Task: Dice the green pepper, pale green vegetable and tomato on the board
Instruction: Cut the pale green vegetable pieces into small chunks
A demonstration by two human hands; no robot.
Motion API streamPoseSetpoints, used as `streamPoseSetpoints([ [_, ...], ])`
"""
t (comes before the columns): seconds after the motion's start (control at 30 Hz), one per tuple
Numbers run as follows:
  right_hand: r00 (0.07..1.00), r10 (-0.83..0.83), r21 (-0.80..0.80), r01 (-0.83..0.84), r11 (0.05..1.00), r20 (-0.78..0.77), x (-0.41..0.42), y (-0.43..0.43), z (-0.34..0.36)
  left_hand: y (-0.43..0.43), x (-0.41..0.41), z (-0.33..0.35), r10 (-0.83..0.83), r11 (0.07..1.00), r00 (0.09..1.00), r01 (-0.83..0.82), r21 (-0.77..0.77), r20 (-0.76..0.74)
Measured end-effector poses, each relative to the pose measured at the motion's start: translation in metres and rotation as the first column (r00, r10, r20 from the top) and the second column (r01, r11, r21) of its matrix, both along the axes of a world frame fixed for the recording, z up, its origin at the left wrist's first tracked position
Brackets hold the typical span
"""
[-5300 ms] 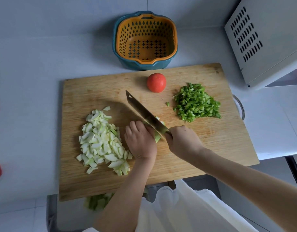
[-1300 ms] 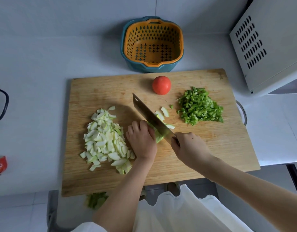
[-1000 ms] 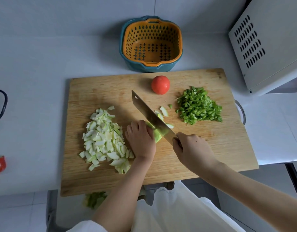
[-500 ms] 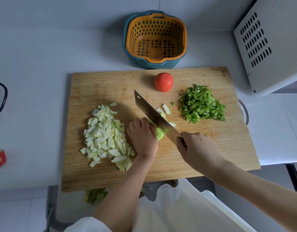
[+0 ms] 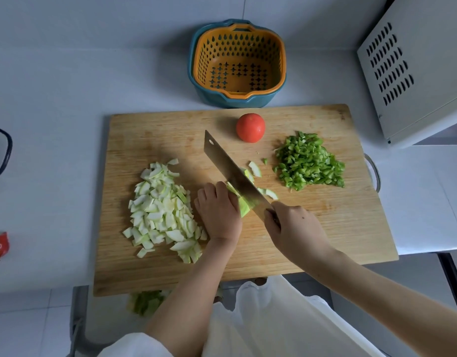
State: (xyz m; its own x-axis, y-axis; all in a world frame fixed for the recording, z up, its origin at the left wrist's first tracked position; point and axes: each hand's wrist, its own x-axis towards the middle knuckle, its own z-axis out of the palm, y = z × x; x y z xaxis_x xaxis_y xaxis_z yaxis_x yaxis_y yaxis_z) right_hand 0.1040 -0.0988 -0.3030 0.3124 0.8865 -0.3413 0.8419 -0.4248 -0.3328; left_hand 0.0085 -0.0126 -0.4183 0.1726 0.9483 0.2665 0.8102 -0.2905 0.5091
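Left grip [image 5: 218,210] curls down on the pale green vegetable [image 5: 244,209]; right grip [image 5: 294,228] clamps the knife [image 5: 231,172], its blade just beside the left grip.

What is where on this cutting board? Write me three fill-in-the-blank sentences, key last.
While the left hand steadies the pale green vegetable, the right hand grips a ____.
The only item still whole on the cutting board is the ____.
The diced pile nearest the white appliance is ____.
Missing words: cleaver; tomato; green pepper.
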Motion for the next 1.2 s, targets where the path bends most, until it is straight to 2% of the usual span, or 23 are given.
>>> streamPoseSetpoints([
  [0.23, 0.992, 0.081, -0.093, -0.072, 0.993, 0.097, -0.009, 0.003, -0.001, -0.001, 0.000, -0.001, 0.003, 1.000, 0.999, -0.004, 0.009, 0.034],
  [0.5, 1.000, 0.000, -0.042, 0.000, 0.999, -0.007, -0.002, 0.017, -0.015, -0.004, 0.001, 0.000, 0.062, 0.998, 0.997, -0.062, -0.015, 0.038],
  [0.87, 0.994, 0.085, -0.109, -0.077, 0.991, 0.075, -0.006, 0.002, 0.003, -0.002, 0.001, -0.005, 0.035, 0.998, 0.998, -0.038, 0.050, 0.060],
  [1.07, 0.999, 0.040, -0.088, -0.038, 0.995, 0.016, -0.005, 0.015, -0.020, -0.004, 0.001, -0.002, 0.065, 0.998, 0.994, -0.066, 0.005, 0.092],
  [1.2, 1.000, 0.021, -0.049, -0.020, 0.999, 0.016, -0.001, 0.005, -0.002, -0.002, 0.000, -0.005, 0.043, 0.999, 0.999, -0.043, 0.014, 0.009],
])
